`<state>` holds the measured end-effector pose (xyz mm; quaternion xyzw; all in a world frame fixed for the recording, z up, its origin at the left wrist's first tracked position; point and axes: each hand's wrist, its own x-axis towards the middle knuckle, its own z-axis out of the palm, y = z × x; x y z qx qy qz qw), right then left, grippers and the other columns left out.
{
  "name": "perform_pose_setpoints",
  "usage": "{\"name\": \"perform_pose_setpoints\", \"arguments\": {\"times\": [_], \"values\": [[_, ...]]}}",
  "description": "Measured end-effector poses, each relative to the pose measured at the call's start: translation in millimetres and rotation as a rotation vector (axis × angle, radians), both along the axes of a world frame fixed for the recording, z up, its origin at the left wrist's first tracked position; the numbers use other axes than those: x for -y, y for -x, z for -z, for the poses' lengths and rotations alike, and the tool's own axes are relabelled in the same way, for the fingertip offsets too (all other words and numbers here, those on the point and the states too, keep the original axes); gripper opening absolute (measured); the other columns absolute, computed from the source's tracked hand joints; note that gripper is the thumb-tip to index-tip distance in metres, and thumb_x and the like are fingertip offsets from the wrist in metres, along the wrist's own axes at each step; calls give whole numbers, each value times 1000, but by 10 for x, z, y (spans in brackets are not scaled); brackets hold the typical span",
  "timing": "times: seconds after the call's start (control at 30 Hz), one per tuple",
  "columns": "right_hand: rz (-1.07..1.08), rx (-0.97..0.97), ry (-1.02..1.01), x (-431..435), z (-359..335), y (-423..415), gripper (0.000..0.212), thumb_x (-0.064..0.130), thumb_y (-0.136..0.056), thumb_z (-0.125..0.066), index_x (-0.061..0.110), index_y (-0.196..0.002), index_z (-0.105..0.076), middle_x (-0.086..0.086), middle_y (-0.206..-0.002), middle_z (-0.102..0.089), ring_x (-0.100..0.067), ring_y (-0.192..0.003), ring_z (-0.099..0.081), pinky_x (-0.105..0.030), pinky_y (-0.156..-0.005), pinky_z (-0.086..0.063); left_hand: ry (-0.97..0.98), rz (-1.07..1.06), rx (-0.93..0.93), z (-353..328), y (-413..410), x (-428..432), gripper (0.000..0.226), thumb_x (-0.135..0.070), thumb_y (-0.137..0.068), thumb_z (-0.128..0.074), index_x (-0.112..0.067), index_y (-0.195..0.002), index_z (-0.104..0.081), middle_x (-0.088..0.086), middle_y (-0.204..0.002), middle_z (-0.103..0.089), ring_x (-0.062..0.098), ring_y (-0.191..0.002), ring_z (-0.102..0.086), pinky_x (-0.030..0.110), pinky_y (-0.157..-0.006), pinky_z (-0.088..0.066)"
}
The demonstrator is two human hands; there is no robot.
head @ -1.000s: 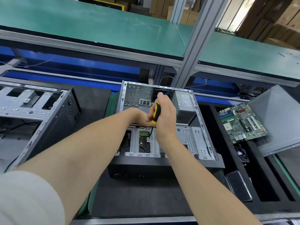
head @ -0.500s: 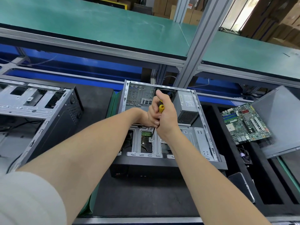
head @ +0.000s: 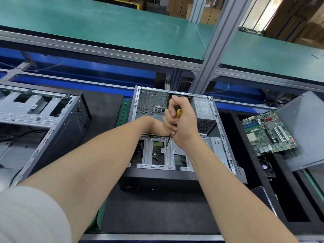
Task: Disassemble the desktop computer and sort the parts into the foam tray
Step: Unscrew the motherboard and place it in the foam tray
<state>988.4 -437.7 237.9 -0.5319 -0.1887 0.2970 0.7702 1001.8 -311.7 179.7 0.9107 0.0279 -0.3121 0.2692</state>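
Observation:
An open desktop case (head: 226, 141) lies on its side at the centre of the bench. My right hand (head: 185, 127) grips a yellow and black screwdriver (head: 178, 113) held nearly upright, its tip on a screw of the metal drive cage (head: 164, 150). My left hand (head: 154, 124) reaches in beside it, its fingers hidden behind my right hand. A hard drive (head: 157, 144) shows under the cage, and the power supply (head: 205, 111) sits in the back right corner. A green motherboard (head: 268, 132) lies in the black foam tray (head: 284, 190) at the right.
A second stripped case (head: 52, 123) stands at the left. A grey side panel (head: 305, 130) leans over the tray's far right, with a small fan (head: 267, 168) below the motherboard. An aluminium post (head: 210, 55) and a green shelf rise behind the case.
My right hand has shifted its hold on the screwdriver handle, now covering more of the yellow part. The tip stays on the same screw and the left hand stays put.

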Motion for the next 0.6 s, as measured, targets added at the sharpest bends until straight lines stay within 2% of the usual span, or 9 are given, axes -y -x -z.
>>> {"name": "perform_pose_setpoints", "arguments": {"times": [0.07, 0.13, 0.17, 0.2, 0.27, 0.33, 0.4, 0.47, 0.6], "values": [[11, 10, -6, 23, -25, -18, 47, 26, -107, -41, 14, -62, -34, 0, -48, -18, -15, -38, -13, -22, -39, -12, 59, 18, -17, -13, 6, 10, 25, -47, -100, -45, -23, -96, -53, 2, -117, -53, 19, -112, -47, 30, -99, -34], [21, 16, -22, 61, -58, -43, 46, 27, -106, -41, 14, -63, -33, -1, -48, -18, -15, -39, -12, -21, -39, -13, 139, 0, -6, -14, 9, 14, 77, -78, -73, -47, -18, -119, -60, 7, -131, -59, 25, -124, -53, 39, -110, -39], [27, 22, -27, 86, -74, -60, 46, 27, -106, -42, 14, -63, -33, -1, -49, -18, -16, -39, -12, -20, -39, -15, 124, -14, 9, 9, -2, -1, 99, -89, -61, -45, -14, -124, -60, 9, -131, -61, 27, -124, -56, 43, -111, -41], [33, 30, -29, 114, -90, -78, 45, 28, -106, -42, 15, -63, -33, 0, -49, -18, -16, -39, -13, -20, -39, -16, 77, -34, 36, 42, -6, -9, 110, -99, -52, -41, -12, -116, -63, 8, -120, -66, 26, -114, -61, 43, -107, -44], [45, 48, -35, 175, -118, -115, 45, 30, -105, -44, 16, -63, -34, 0, -49, -20, -16, -40, -15, -22, -38, -17, -54, -75, 134, 42, 28, -20, 103, -109, -44, -36, -18, -84, -62, -2, -84, -66, 18, -79, -61, 35, -82, -49], [60, 55, -50, 240, -147, -152, 45, 31, -104, -45, 16, -63, -35, 0, -49, -22, -16, -39, -16, -22, -38, -19, -41, -128, 310, 48, 100, -58, 69, -94, -65, -52, -29, -82, -62, -12, -79, -66, 10, -73, -61, 30, -70, -46], [78, 66, -61, 317, -178, -197, 45, 31, -104, -46, 16, -63, -36, 1, -49, -24, -16, -39, -17, -22, -38, -20, 157, -190, 516, 66, 198, -105, 25, -56, -84, -73, -38, -98, -64, -15, -95, -68, 9, -89, -65, 27, -76, -49], [101, 71, -72, 402, -218, -247, 45, 31, -104, -46, 17, -62, -37, 1, -48, -25, -16, -39, -17, -23, -38, -20, 342, -137, 635, 18, 306, -105, 29, -32, -84, -78, -38, -111, -68, -16, -108, -69, 4, -100, -63, 23, -86, -48], [143, 78, -86, 553, -296, -343, 46, 30, -106, -45, 16, -63, -36, 1, -48, -25, -17, -39, -16, -25, -38, -17, 449, -21, 637, -99, 434, 184, 31, -42, -83, -81, -46, -112, -71, -21, -115, -66, 1, -112, -60, 21, -95, -41]]}}
